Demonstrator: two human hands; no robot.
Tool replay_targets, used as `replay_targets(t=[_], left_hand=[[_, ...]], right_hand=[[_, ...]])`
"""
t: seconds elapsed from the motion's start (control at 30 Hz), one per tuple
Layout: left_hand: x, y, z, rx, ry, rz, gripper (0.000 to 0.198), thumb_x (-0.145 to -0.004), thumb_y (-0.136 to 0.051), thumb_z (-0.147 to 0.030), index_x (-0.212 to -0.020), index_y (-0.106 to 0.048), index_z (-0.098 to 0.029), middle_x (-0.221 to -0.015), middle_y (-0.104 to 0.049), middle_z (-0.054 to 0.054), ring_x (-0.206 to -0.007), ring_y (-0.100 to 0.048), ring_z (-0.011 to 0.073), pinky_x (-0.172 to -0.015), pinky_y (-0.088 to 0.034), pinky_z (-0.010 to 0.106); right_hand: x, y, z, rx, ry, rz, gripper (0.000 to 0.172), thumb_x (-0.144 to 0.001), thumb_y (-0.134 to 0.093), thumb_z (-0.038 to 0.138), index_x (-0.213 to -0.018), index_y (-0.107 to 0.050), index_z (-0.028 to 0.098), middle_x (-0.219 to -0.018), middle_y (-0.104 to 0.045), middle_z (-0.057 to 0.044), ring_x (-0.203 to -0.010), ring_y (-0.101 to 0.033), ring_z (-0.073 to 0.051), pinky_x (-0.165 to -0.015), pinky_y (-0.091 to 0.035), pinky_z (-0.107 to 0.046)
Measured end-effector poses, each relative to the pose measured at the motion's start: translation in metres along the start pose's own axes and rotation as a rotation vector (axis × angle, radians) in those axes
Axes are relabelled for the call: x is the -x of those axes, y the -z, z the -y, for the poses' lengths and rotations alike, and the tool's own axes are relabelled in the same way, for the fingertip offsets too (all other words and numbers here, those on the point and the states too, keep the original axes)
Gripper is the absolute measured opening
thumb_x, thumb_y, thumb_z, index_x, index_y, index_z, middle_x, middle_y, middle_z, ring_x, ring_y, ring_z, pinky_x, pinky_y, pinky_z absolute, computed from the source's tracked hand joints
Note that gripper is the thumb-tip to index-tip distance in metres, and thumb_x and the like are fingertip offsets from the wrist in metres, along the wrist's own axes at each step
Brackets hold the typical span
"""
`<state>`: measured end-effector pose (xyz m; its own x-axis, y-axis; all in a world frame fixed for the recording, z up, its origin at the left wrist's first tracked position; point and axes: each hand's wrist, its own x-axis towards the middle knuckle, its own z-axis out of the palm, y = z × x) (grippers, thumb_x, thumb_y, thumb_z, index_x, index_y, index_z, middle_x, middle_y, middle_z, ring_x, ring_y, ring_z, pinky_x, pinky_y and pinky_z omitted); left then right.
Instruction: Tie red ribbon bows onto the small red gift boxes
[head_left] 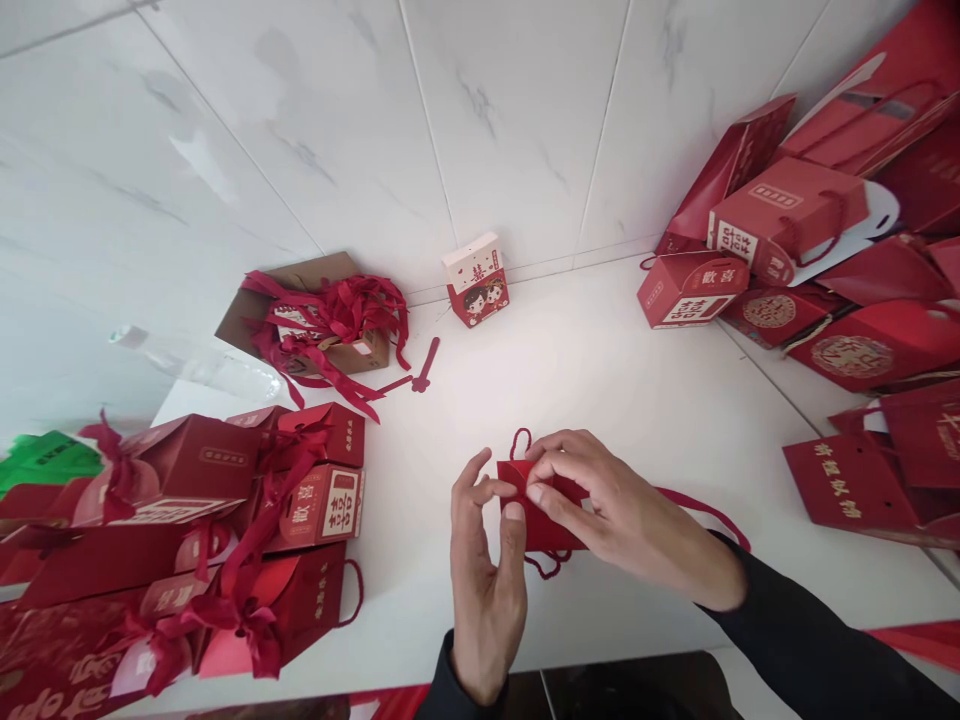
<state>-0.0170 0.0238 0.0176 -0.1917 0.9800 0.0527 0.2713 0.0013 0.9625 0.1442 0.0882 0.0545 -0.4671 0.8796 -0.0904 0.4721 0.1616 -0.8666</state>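
Note:
A small red gift box (pixel 551 528) with cord handles stands on the white table before me. My left hand (pixel 491 570) is at its left side, index finger and thumb bent at the top with a small gap between the tips and the other fingers apart. Over the right part of the box, my right hand (pixel 600 495) is closed in a pinch at the top, thumb against index finger. What lies in the pinch is mostly hidden. A red ribbon (pixel 709 505) trails out to the right from behind my right wrist.
Finished-looking red boxes with ribbon bows (pixel 315 510) crowd the left side. Behind them are a clear plastic bottle (pixel 217 370) and a cardboard box (pixel 337 268) of loose red ribbons. A small couple-print box (pixel 480 285) stands by the tiled wall. More red boxes (pixel 694 290) are piled right.

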Motion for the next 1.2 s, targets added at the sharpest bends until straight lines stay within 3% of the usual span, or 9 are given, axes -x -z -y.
replay_targets(t=[0.13,0.27,0.4,0.5,0.63,0.73,0.83,0.97,1.2], left_hand=[[0.007,0.000,0.007,-0.201,-0.013,-0.037,0.043,-0.094,-0.064,-0.027,-0.133,-0.048,-0.031,-0.136,-0.054,0.008,-0.123,-0.053,0.0260,-0.100,-0.047,0.045],[0.010,-0.001,0.010,-0.146,0.108,-0.043,0.036,-0.097,-0.061,-0.032,-0.131,-0.051,-0.029,-0.127,-0.059,0.008,-0.098,-0.060,0.0211,-0.084,-0.054,0.039],[0.010,-0.001,0.008,-0.074,0.127,-0.081,0.033,-0.097,-0.062,-0.037,-0.127,-0.054,-0.026,-0.126,-0.060,0.009,-0.097,-0.061,0.0204,-0.084,-0.055,0.037],[0.011,0.000,0.008,-0.019,0.140,-0.118,0.030,-0.099,-0.059,-0.041,-0.124,-0.056,-0.024,-0.121,-0.063,0.009,-0.097,-0.063,0.0197,-0.083,-0.055,0.035],[0.012,0.000,0.010,0.071,0.166,-0.146,0.031,-0.099,-0.059,-0.045,-0.120,-0.059,-0.022,-0.117,-0.065,0.010,-0.098,-0.065,0.0195,-0.080,-0.057,0.031],[0.012,0.000,0.011,0.090,0.179,-0.155,0.031,-0.098,-0.059,-0.046,-0.119,-0.060,-0.022,-0.119,-0.066,0.010,-0.103,-0.066,0.0196,-0.083,-0.057,0.030],[0.012,0.000,0.011,0.093,0.182,-0.154,0.031,-0.098,-0.059,-0.046,-0.119,-0.061,-0.023,-0.118,-0.067,0.009,-0.105,-0.065,0.0194,-0.086,-0.056,0.030],[0.012,0.000,0.010,0.096,0.187,-0.143,0.032,-0.098,-0.060,-0.047,-0.119,-0.061,-0.024,-0.119,-0.067,0.009,-0.106,-0.065,0.0198,-0.085,-0.057,0.029],[0.015,0.000,0.009,0.110,0.204,-0.164,0.034,-0.096,-0.061,-0.050,-0.117,-0.063,-0.023,-0.117,-0.068,0.009,-0.105,-0.066,0.0212,-0.086,-0.056,0.031]], right_hand=[[0.002,0.000,0.000,-0.019,-0.008,-0.009,0.021,-0.106,-0.047,0.037,-0.095,-0.061,0.026,-0.117,-0.064,-0.006,-0.116,-0.059,-0.023,-0.093,-0.053,-0.039],[0.003,-0.003,-0.003,0.035,0.054,-0.012,0.012,-0.103,-0.053,0.034,-0.104,-0.062,0.026,-0.123,-0.064,-0.006,-0.124,-0.055,-0.024,-0.104,-0.047,-0.044],[-0.001,-0.008,-0.005,0.136,0.092,-0.022,0.003,-0.099,-0.060,0.026,-0.098,-0.060,0.024,-0.116,-0.066,-0.007,-0.117,-0.056,-0.027,-0.101,-0.048,-0.047],[-0.004,-0.011,-0.007,0.173,0.110,-0.028,0.006,-0.099,-0.058,0.023,-0.093,-0.058,0.023,-0.108,-0.067,-0.007,-0.111,-0.059,-0.027,-0.103,-0.046,-0.051],[-0.003,-0.013,-0.007,0.185,0.144,-0.009,0.003,-0.100,-0.060,0.025,-0.100,-0.061,0.024,-0.114,-0.067,-0.007,-0.113,-0.062,-0.027,-0.116,-0.032,-0.060],[-0.002,-0.013,-0.005,0.188,0.141,0.007,0.006,-0.100,-0.060,0.025,-0.095,-0.063,0.023,-0.117,-0.066,-0.008,-0.113,-0.062,-0.026,-0.120,-0.027,-0.062],[-0.003,-0.012,-0.002,0.174,0.113,0.002,0.012,-0.100,-0.058,0.024,-0.089,-0.062,0.022,-0.115,-0.066,-0.008,-0.112,-0.062,-0.026,-0.114,-0.036,-0.061],[-0.005,-0.012,0.004,0.124,0.081,-0.010,0.018,-0.102,-0.055,0.028,-0.086,-0.061,0.022,-0.116,-0.065,-0.010,-0.114,-0.061,-0.027,-0.097,-0.052,-0.051],[-0.010,-0.014,0.006,0.116,0.043,-0.037,0.020,-0.098,-0.055,0.025,-0.078,-0.057,0.023,-0.112,-0.066,-0.010,-0.114,-0.062,-0.028,-0.084,-0.056,-0.045]])
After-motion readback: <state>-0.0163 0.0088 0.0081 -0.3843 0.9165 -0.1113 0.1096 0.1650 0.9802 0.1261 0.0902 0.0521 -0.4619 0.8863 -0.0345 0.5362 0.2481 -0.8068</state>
